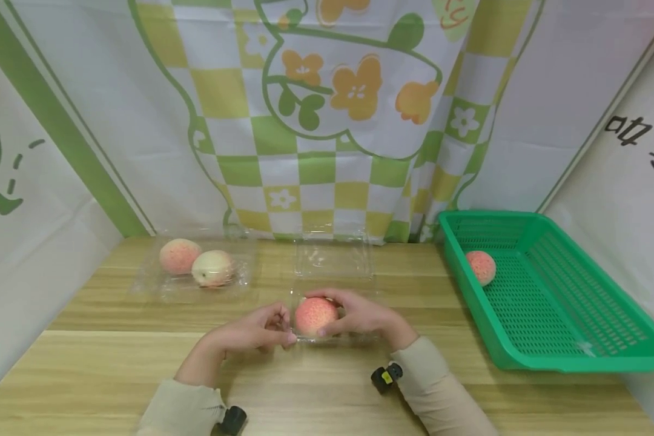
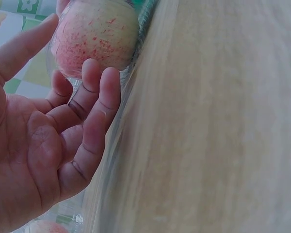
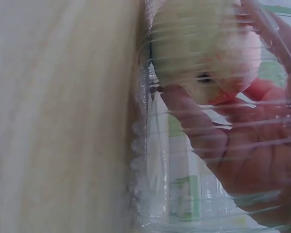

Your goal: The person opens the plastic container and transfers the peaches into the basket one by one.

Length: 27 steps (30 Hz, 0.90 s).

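Note:
My right hand [image 1: 360, 312] holds a pink, speckled peach [image 1: 315, 316] from its right side, thumb in front and fingers over the back. The peach sits in the left half of a clear plastic clamshell box [image 1: 354, 338], whose lid [image 1: 333, 257] lies opened toward the back. Through the ribbed plastic in the right wrist view, the fingers curl around the peach [image 3: 208, 53], with its dark stem pit showing. Beside the box's front left corner is my left hand [image 1: 253, 330]. Its fingers [image 2: 89, 126] bend loosely with nothing between them, tips close to the peach.
Back left, two peaches [image 1: 180, 256] sit in another clear plastic package [image 1: 240, 284]. A green perforated basket [image 1: 501, 339] stands at the right with one peach [image 1: 481, 267] against its left wall. A patterned curtain [image 1: 316, 169] hangs behind the wooden table [image 1: 305, 399].

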### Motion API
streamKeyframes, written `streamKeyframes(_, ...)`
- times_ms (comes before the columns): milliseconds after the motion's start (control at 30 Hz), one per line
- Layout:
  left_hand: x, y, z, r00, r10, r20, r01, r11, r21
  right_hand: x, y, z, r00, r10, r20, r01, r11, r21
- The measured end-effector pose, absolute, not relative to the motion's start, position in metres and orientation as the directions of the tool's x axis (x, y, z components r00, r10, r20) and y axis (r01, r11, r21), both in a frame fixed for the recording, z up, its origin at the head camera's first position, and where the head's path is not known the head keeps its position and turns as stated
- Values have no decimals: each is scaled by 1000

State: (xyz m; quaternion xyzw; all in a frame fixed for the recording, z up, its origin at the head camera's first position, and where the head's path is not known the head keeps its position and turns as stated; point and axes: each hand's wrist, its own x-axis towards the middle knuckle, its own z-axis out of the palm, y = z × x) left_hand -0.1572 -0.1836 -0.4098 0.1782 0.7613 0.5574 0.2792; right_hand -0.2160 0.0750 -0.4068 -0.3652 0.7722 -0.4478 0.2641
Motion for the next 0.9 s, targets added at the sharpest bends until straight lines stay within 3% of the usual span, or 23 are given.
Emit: streamKeyframes(900, -157, -183, -410, -767, 605, -214, -28, 302, 953, -217, 75, -410, -597, -802, 4, -329, 241, -913)
